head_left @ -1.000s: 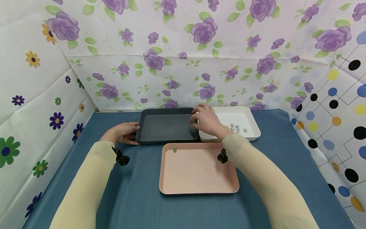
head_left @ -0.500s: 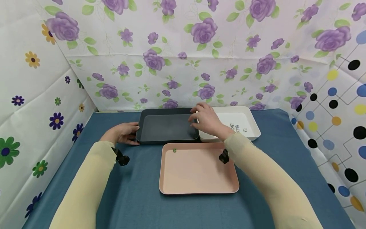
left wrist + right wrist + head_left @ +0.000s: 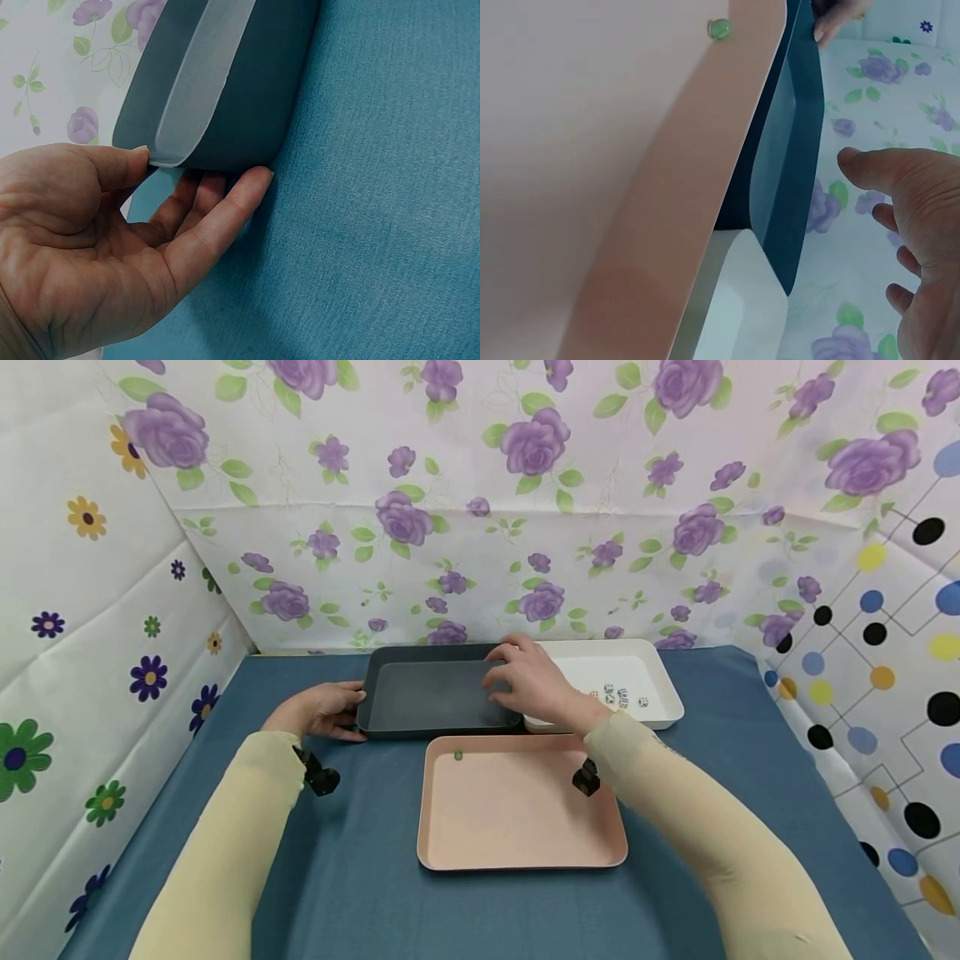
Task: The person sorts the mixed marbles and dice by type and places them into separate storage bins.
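Note:
My left hand [image 3: 321, 708] rests against the left end of a dark grey tray [image 3: 435, 693]. In the left wrist view its thumb [image 3: 124, 166] touches the rim and the fingertips lie along the outer wall. My right hand [image 3: 536, 681] hovers over the right end of that tray, near the white tray [image 3: 652, 664], its fingers slightly bent with nothing seen between them. Several small white dice [image 3: 622, 697] with dark dots lie in the white tray, partly behind the right hand. A small green glass marble [image 3: 719, 29] sits in the pink tray [image 3: 525, 810].
The pink tray stands in front of the other two, which are side by side at the back of a blue cloth [image 3: 360, 877]. A floral curtain [image 3: 480, 552] rises right behind them. Patterned sheets [image 3: 885, 693] close off both sides.
My right hand has shifted slightly left, farther over the dark tray. The left hand, the trays and the marble have stayed put.

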A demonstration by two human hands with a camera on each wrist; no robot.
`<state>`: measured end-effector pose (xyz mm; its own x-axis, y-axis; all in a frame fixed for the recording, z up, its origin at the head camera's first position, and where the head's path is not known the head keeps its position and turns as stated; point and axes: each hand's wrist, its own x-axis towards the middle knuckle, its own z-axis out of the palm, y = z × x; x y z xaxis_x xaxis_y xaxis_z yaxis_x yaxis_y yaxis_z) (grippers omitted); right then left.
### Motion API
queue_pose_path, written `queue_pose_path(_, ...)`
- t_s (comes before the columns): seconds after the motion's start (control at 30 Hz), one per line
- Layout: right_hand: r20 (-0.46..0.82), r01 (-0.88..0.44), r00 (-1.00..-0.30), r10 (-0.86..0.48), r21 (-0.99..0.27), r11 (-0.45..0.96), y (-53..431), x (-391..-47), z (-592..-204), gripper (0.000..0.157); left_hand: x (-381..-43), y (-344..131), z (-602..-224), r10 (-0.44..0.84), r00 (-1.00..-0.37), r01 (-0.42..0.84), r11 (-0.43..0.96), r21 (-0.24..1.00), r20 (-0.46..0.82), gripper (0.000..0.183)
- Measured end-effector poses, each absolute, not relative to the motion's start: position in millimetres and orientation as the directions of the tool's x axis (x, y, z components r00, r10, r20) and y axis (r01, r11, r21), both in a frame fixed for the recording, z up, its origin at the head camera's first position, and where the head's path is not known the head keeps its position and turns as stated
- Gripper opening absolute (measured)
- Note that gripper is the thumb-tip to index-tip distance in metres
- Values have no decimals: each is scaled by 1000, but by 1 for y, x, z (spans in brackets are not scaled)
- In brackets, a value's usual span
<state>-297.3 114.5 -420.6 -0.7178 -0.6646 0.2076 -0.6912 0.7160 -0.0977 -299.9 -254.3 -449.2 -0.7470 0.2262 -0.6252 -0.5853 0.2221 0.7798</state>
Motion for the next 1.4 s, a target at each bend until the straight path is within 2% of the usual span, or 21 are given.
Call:
queue_pose_path(0.27, 191, -732, -680, -708, -120, 670, 107, -289, -419, 13, -301, -254, -450, 217, -752, -581, 228, 781, -623, 57)
queue_pose_path(0.63, 197, -817, -575, -794, -91, 569, 94, -280, -424, 10, -301, -252, -449, 194, -745, -598, 228, 768, -638, 57)
queue_pose_path(0.83, 148, -828, -561, -814, -91, 554, 88, -272, -430, 9, -300, -252, -449, 200, -748, -592, 231, 772, -633, 57)
queue_pose_path(1.07, 157, -862, -507, -847, -105, 496, 81, -266, -438, 5, -301, -253, -449, 210, -745, -592, 229, 773, -633, 57)
queue_pose_path(1.4, 47, -859, -512, -858, -31, 511, 73, -262, -450, 9, -302, -253, -449, 208, -744, -595, 227, 771, -635, 57)
